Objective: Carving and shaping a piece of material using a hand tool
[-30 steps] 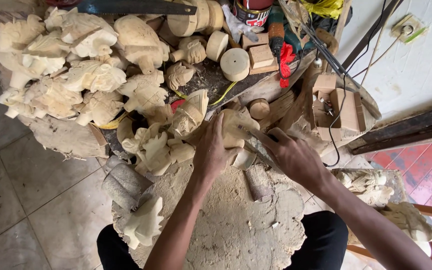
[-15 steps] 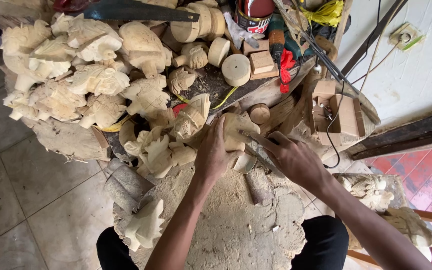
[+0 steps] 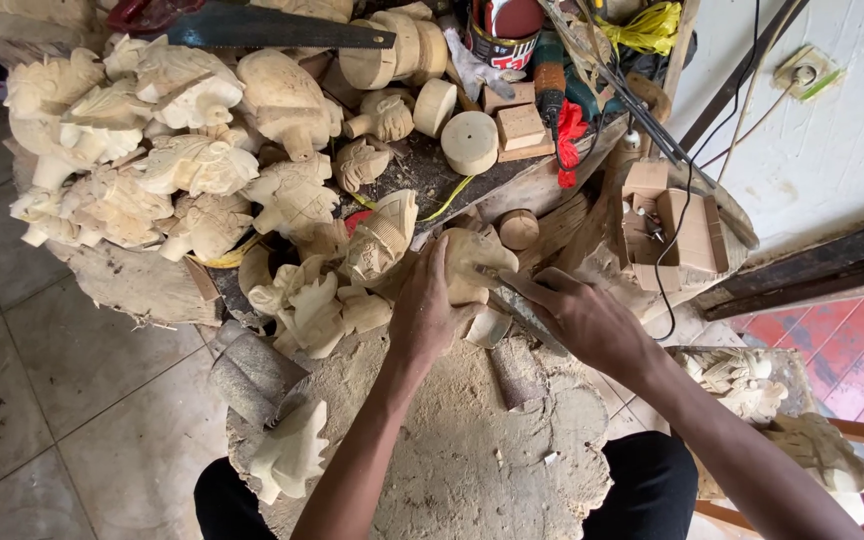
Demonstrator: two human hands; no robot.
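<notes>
My left hand grips a pale wooden carving and steadies it on the sawdust-covered stump. My right hand holds a thin carving chisel, its blade lying against the lower side of the carving. Both forearms reach up from the bottom of the view. A small light wood offcut lies just under the carving.
A heap of pale carved wooden figures fills the upper left. A handsaw, round wooden discs, blocks, a can and tangled cables lie at the top. A wooden mallet and another carving rest at the stump's left.
The view has shifted slightly. Both hands stay on the carving, with the chisel hand moving only a little against it.
</notes>
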